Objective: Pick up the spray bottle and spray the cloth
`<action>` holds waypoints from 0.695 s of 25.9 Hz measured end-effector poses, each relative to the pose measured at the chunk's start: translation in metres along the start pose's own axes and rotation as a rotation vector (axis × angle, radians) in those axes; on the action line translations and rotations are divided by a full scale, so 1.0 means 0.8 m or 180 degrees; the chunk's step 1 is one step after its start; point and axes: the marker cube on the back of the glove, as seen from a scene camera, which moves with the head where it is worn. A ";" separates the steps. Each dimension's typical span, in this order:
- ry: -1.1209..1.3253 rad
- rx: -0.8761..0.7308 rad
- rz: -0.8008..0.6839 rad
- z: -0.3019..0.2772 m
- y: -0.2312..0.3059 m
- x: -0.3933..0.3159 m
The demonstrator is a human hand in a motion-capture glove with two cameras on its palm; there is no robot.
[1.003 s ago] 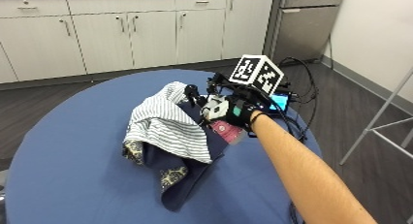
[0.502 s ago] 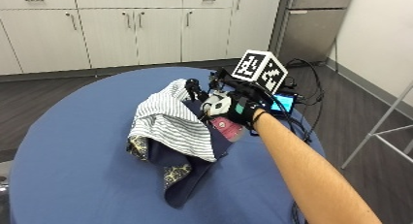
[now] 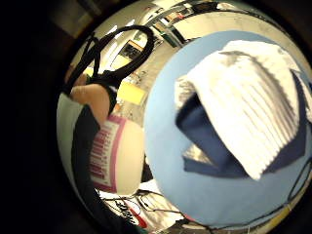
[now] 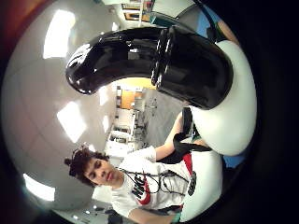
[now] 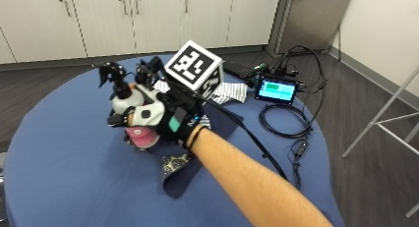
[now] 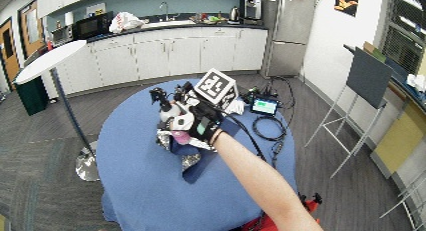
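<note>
White-bodied spray bottle (image 5: 134, 105) sits gripped in the gloved right hand (image 5: 171, 120), lifted above the cloth (image 5: 196, 160) on the table (image 5: 59, 163). Only the little-finger palm view shows the cloth's striped top (image 3: 253, 107) — the thumb-side view shows the black nozzle (image 4: 140, 56).

White spray bottle (image 5: 134, 114) with pink label and black nozzle; white-striped, navy cloth (image 3: 253, 122); blue tablecloth (image 5: 72, 163); black-gloved right hand (image 5: 167, 120).
</note>
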 end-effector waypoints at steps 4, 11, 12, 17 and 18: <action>-0.0153 0.0002 -0.0105 0.064 -0.022 0.033; -0.0212 0.0108 0.0062 0.115 -0.022 0.100; -0.0182 0.0141 0.0060 0.113 -0.022 0.103; -0.0093 0.0272 -0.0013 0.089 -0.025 0.097; -0.0097 0.0274 -0.0029 0.085 -0.026 0.095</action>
